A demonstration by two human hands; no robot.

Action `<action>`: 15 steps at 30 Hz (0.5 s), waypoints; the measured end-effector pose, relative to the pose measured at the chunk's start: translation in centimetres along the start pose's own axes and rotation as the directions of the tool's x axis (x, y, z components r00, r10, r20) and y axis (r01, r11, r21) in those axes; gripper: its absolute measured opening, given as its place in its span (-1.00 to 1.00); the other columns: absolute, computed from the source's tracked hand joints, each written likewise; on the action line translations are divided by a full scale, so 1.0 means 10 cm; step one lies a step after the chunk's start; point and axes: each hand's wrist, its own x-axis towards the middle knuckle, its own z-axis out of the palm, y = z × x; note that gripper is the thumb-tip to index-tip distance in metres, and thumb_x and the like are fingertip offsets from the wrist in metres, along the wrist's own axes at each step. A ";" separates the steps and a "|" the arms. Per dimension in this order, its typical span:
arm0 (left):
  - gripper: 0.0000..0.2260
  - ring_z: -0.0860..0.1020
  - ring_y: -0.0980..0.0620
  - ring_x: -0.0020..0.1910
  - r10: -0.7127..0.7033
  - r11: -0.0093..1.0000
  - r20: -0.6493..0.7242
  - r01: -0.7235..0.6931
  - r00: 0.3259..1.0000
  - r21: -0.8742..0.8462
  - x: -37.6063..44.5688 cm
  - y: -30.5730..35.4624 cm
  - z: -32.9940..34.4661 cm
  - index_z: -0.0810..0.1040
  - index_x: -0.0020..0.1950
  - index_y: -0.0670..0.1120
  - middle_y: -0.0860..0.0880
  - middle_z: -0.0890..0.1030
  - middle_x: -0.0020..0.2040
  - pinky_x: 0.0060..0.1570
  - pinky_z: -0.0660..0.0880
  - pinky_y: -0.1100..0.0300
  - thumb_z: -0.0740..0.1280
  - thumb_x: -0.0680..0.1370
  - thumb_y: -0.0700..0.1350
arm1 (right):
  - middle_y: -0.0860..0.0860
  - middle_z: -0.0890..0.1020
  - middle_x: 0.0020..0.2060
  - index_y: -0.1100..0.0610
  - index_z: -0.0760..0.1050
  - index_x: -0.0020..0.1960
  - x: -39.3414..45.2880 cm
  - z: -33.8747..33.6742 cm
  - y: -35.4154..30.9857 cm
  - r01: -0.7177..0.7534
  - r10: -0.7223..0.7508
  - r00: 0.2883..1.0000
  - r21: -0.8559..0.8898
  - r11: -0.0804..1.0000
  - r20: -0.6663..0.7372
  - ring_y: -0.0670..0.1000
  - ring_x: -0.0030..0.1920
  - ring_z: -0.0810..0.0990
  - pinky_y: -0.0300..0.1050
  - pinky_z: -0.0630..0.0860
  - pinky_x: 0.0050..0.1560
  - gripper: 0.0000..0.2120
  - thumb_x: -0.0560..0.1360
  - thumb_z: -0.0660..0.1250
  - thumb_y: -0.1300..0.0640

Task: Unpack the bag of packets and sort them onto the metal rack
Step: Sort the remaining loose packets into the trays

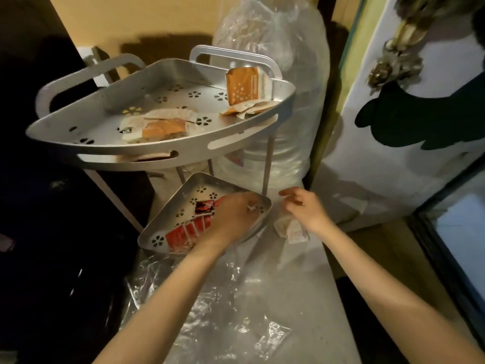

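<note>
At centre frame, a metal rack [162, 151] holds orange packets [162, 128] above, red packets [187, 231] below; left hand [233, 216] rests there, grip unclear; right hand [305, 207] hovers, fingers apart, over white packets [291, 228] on the bench [301, 298].

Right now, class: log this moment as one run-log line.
left hand: on red packets, lower shelf | right hand: open, over white packets | upper shelf: orange packets | plastic bag: on counter
</note>
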 end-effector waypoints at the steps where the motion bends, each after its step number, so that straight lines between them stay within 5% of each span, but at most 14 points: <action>1: -0.77 0.58 -0.05 0.04 0.008 0.999 0.034 -0.007 0.999 -0.036 0.03 0.08 0.08 0.59 0.11 -0.06 -0.08 0.65 0.08 0.06 0.49 0.12 0.30 0.48 -0.16 | 0.14 0.61 0.05 0.15 0.52 0.14 -0.02 -0.08 0.08 0.004 -0.006 1.000 -0.076 0.997 -0.022 0.12 0.11 0.57 -0.04 0.48 0.15 -0.76 0.48 0.29 0.26; 6: -0.71 0.57 -0.17 0.07 0.062 0.998 0.222 -0.059 0.973 -0.020 0.10 0.21 0.55 0.53 0.17 -0.18 -0.20 0.62 0.08 0.01 0.48 0.08 0.30 0.46 -0.20 | 0.13 0.46 0.30 0.11 0.33 0.39 -0.16 -0.24 0.40 0.032 -0.046 0.999 -0.488 0.872 -0.017 0.12 0.33 0.36 -0.11 0.32 0.26 -0.52 0.49 0.30 0.15; 10: -0.71 0.47 -0.18 0.19 0.029 0.988 0.292 -0.072 0.956 0.138 0.12 0.17 0.89 0.49 0.19 -0.21 -0.23 0.51 0.21 0.20 0.38 0.07 0.29 0.48 -0.22 | 0.14 0.37 0.36 0.07 0.17 0.46 -0.21 -0.21 0.52 0.028 0.018 0.997 -0.532 0.846 0.080 0.13 0.40 0.23 -0.06 0.26 0.32 -0.43 0.50 0.27 0.12; 15: -0.81 0.48 -0.19 0.09 -0.027 0.987 0.249 -0.014 0.968 0.163 0.13 0.10 1.10 0.48 0.09 -0.20 -0.21 0.50 0.12 0.12 0.41 0.04 0.20 0.52 -0.18 | 0.15 0.41 0.35 0.15 0.21 0.44 -0.16 -0.12 0.62 0.004 0.036 0.997 -0.519 0.855 0.067 0.17 0.36 0.32 -0.02 0.32 0.30 -0.41 0.47 0.31 0.08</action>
